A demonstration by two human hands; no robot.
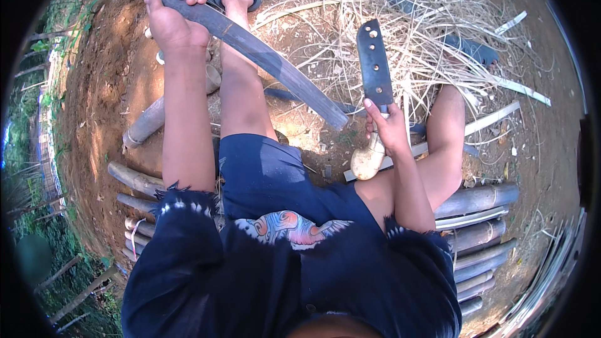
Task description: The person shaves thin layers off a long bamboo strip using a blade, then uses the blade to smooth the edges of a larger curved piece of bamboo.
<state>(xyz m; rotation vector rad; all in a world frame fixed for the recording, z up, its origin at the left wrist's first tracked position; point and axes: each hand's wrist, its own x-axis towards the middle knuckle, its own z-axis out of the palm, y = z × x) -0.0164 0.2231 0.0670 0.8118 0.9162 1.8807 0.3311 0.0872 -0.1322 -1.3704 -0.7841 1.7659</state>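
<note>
A long, split bamboo strip [250, 44] slants from the upper left down toward the middle, its lower end hanging in the air over the ground between my legs. My left hand [177, 22] is wrapped round its upper part, thumb at the near edge and fingertips showing past the far edge. My right hand [389, 126] grips a broad-bladed machete [374, 59] by its pale, curved handle, above my bent thigh. Its dark blade points up and away, with several round holes along it. Strip and blade are apart.
A tangle of thin bamboo shavings [407, 31] covers the ground at the far right, around my foot. Bamboo poles [476, 200] lie side by side beneath me, showing at both sides. A thick bamboo piece [147, 122] rests at left. Long strips [544, 281] lie at lower right.
</note>
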